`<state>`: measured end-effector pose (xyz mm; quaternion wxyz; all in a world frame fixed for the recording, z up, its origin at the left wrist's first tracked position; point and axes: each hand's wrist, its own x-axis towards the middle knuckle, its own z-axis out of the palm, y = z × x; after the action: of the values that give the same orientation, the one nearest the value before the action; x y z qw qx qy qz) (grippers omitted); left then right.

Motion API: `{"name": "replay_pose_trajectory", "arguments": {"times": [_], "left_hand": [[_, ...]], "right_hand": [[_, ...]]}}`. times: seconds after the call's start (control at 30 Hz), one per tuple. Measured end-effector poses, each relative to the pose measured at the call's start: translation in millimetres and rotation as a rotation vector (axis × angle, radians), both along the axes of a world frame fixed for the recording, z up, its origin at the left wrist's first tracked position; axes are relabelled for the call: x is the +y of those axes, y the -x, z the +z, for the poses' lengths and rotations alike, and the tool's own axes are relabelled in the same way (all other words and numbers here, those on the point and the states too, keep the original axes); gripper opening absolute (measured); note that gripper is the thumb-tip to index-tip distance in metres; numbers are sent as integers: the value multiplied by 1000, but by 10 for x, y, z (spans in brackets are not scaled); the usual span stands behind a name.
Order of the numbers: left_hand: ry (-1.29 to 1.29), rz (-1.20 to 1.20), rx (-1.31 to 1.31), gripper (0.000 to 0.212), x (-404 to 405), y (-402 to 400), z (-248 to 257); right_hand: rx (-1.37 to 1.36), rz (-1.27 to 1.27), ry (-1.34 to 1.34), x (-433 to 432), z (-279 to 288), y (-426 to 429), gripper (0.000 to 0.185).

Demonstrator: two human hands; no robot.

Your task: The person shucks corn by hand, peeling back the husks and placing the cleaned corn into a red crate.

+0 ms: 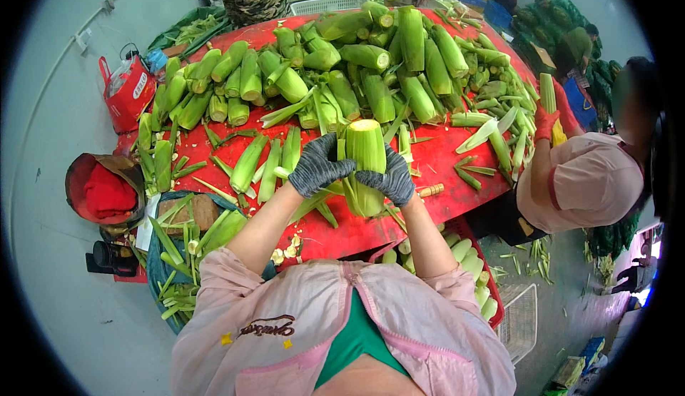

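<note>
An ear of corn in its green husk point(365, 152) stands upright between my hands, its cut pale end facing up. My left hand point(321, 166), in a grey knit glove, grips its left side. On the other side my right hand point(390, 176), gloved alike, holds it with the thumb across the front. A loose husk leaf hangs by the left thumb. Just right of my right hand, a wooden tool handle point(431, 190) lies on the red table point(342, 238). Beyond my hands rises a heap of trimmed, husked corn ears point(374, 93).
A bag of husk scraps point(160, 278) hangs at the table's left front. A red crate point(495, 310) of peeled ears stands below my right arm. At the right, a co-worker point(583, 176) holds an ear. A red bag point(126, 96) and a bucket point(75, 190) line the left side.
</note>
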<state>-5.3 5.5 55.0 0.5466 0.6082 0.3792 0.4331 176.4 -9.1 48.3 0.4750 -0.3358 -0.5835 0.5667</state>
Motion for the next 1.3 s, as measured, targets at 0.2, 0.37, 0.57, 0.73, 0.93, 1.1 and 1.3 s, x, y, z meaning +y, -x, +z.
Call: {"name": "replay_pose_trajectory", "arguments": {"times": [0.2,0.37,0.57,0.73,0.93,1.1,1.3], "left_hand": [[30,81,-124,44,-9,-40,-161],[241,181,-400,39,-36,-54,-292],[400,329,-546,37,2,11,-490],[394,274,-710,29,-98,-113,-472],[390,304,-804,3,-188,349,-301],[520,583,-772,12,-23,1127,-1123],[526,724,-505,41,168,1344,-895]], "right_hand": [[30,100,48,-31,-56,-3,67],[74,53,63,43,-241,16,63],[-142,-156,-137,91,-276,215,65],[41,-201,71,79,-318,305,49],[707,-445,362,315,-694,-136,47],[951,-361,315,291,-585,-213,51],[802,-432,121,363,-558,-199,51]]}}
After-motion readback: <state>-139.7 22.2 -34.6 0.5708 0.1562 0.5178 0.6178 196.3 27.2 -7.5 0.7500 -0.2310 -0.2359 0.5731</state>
